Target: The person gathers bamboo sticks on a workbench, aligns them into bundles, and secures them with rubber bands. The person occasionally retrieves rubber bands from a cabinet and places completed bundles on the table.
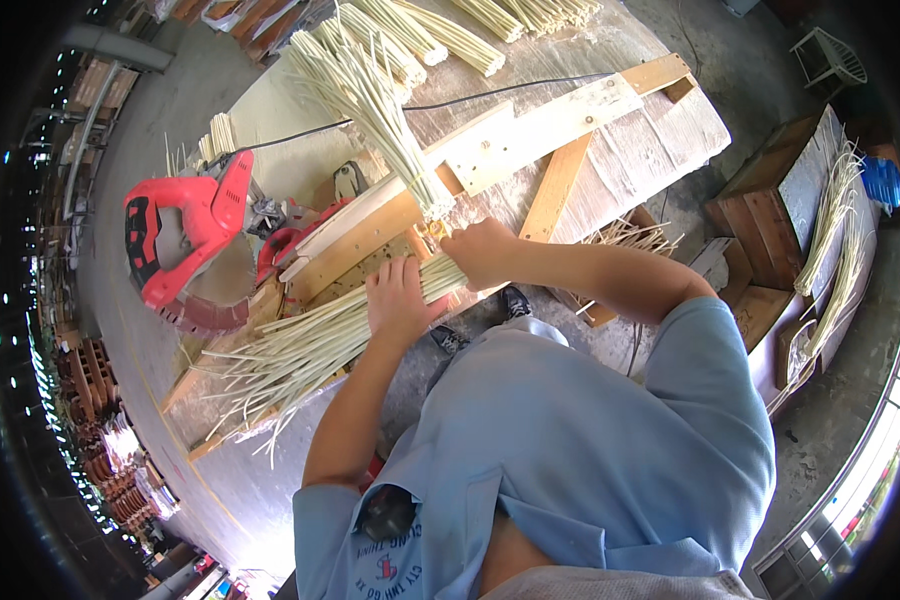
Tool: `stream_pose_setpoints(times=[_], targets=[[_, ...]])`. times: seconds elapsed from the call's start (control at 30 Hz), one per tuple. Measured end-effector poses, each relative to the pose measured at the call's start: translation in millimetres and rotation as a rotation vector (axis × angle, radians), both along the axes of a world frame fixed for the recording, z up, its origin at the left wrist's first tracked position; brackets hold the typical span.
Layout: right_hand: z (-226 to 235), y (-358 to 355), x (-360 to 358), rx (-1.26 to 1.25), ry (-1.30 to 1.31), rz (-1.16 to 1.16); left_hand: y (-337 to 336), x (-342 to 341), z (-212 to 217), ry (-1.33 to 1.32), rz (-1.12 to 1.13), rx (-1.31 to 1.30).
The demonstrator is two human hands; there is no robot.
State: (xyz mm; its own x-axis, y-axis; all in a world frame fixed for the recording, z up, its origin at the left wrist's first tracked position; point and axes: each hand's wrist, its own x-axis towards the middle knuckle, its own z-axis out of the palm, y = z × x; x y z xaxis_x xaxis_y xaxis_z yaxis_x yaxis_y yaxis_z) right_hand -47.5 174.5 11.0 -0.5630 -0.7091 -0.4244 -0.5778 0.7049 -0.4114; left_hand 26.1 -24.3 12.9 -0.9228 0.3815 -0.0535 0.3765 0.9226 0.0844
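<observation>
"Tight along the bench's point(705, 130) near edge! The bundle of pale sticks point(310, 335) lies there, loose ends fanning left; the top opens out rightward."

"And the hands?"

"Left hand point(398, 297) clasped over the sticks! Right hand point(482, 253) curled at their right end, its grip I can't tell."

"Obstacles?"

"Wooden fence point(580, 113) just beyond, second bundle point(375, 95) across it, red saw point(205, 205) left!"
</observation>
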Motion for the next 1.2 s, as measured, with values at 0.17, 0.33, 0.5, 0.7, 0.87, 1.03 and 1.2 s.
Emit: stream_pose_setpoints(times=[0.17, 0.33, 0.5, 0.7, 0.87, 1.03, 1.2], targets=[[0.0, 2.9, -3.7, 0.012, 0.201, 0.071, 1.2, -5.9, -2.5, 0.031, -0.017, -0.006], [1.4, -7.8, -0.2, -0.03, 0.089, 0.009, 1.5, -3.9, -4.2, 0.056, -0.025, -0.024], [4.0, -1.7, 9.9, -0.092, 0.125, 0.0, -2.4, 0.7, 9.6, -0.021, -0.002, -0.047], [-1.2, 20.9, 44.5, -0.22, 0.348, 0.003, -52.4, 43.9, 49.0, -0.063, 0.089, -0.071], [-8.7, 18.4, 62.0, -0.286, 0.437, 0.021, -74.4, 69.1, 55.5, 0.006, 0.096, -0.095], [-3.9, 21.4, 63.2, -0.337, 0.466, 0.055, -87.5, 69.2, 56.2, -0.044, 0.053, -0.08], [4.1, 24.8, 61.4, -0.39, 0.501, 0.037, -98.3, 74.6, 49.7, -0.086, 0.073, -0.01]])
